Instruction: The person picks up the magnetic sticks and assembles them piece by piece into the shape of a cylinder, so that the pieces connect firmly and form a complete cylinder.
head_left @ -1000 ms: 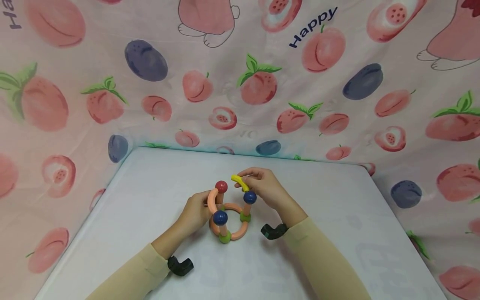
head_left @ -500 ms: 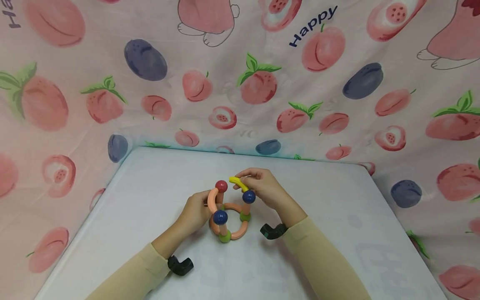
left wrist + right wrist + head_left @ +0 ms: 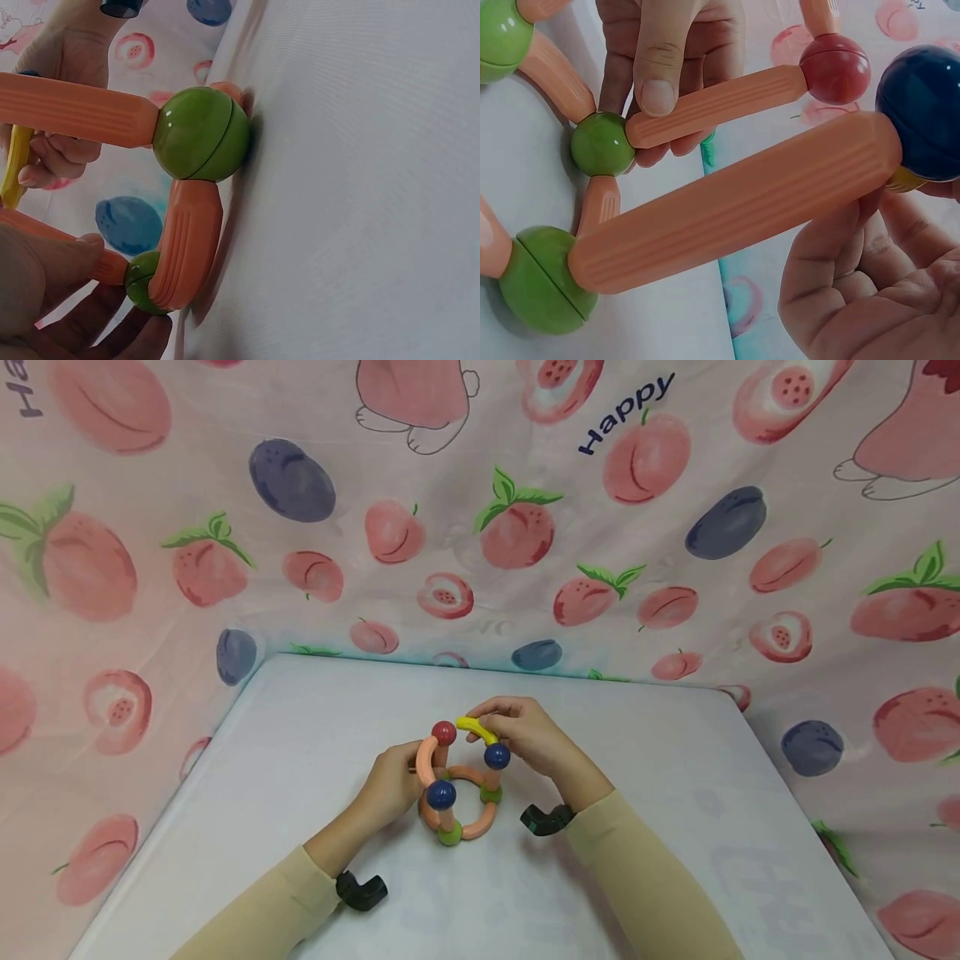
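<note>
A magnetic ball-and-rod frame stands on the table: a base ring of curved orange rods (image 3: 480, 823) and green balls (image 3: 449, 834), with upright orange rods (image 3: 735, 202) above. These uprights carry a red ball (image 3: 444, 732) and two blue balls, one in front (image 3: 441, 794). A curved orange rod (image 3: 425, 762) spans red to front blue. My left hand (image 3: 393, 781) pinches the upright rod (image 3: 712, 109) under the red ball. My right hand (image 3: 521, 732) pinches a yellow curved rod (image 3: 476, 727); one end meets the right blue ball (image 3: 497, 756). Its other end lies close to red; contact is unclear.
A white-covered table (image 3: 645, 877) bears the frame near its middle. Behind it hangs a fruit-printed cloth (image 3: 450, 527), meeting the table's far edge. Dark curved devices sit at the left wrist (image 3: 362, 892) and right wrist (image 3: 546, 820).
The yellow rod's free end has swung left and slightly down, closer to the red ball. My left hand and the base ring have stayed in place.
</note>
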{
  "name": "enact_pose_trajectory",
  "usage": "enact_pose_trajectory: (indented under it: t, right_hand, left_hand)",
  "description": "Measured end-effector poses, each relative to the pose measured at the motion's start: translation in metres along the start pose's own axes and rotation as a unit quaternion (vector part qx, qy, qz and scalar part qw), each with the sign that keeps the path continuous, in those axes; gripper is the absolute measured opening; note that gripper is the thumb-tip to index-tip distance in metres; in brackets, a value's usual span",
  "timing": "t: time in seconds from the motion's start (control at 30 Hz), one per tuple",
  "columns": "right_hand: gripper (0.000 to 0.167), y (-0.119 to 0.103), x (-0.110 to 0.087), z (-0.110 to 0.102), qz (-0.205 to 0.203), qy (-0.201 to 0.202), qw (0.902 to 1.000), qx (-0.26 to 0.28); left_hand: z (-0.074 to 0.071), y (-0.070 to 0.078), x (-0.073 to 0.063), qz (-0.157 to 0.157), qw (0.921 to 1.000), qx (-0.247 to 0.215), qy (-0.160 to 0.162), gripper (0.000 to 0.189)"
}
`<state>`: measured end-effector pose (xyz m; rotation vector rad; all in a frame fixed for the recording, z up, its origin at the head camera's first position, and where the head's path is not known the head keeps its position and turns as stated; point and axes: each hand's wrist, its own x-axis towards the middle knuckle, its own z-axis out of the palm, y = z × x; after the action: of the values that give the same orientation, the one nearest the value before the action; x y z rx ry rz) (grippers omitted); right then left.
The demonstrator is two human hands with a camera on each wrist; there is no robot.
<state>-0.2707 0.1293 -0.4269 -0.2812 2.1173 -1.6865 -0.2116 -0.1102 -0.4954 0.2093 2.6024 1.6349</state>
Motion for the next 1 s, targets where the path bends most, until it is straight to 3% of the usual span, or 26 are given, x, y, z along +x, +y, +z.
enact_pose_trajectory:
  t: [0.23, 0.8, 1.0]
  right_hand:
    - [0.028, 0.001, 0.0018, -0.0013, -0.005, -0.024, 0.9997, -0.003]
    - [0.03, 0.0041, 0.002, -0.004, -0.001, -0.039, 0.9992, 0.009]
    - [0.031, 0.0065, -0.0045, -0.0062, 0.012, 0.005, 0.9999, 0.007]
  left_hand:
    - [-0.0004, 0.0012, -0.0002, -0.004, 1.0, 0.001, -0.005, 0.017]
    - [0.0006, 0.0026, -0.0013, -0.007, 0.9999, 0.015, 0.002, 0.015]
    - [0.0019, 0.001, -0.0012, -0.005, 0.9998, 0.018, 0.007, 0.014]
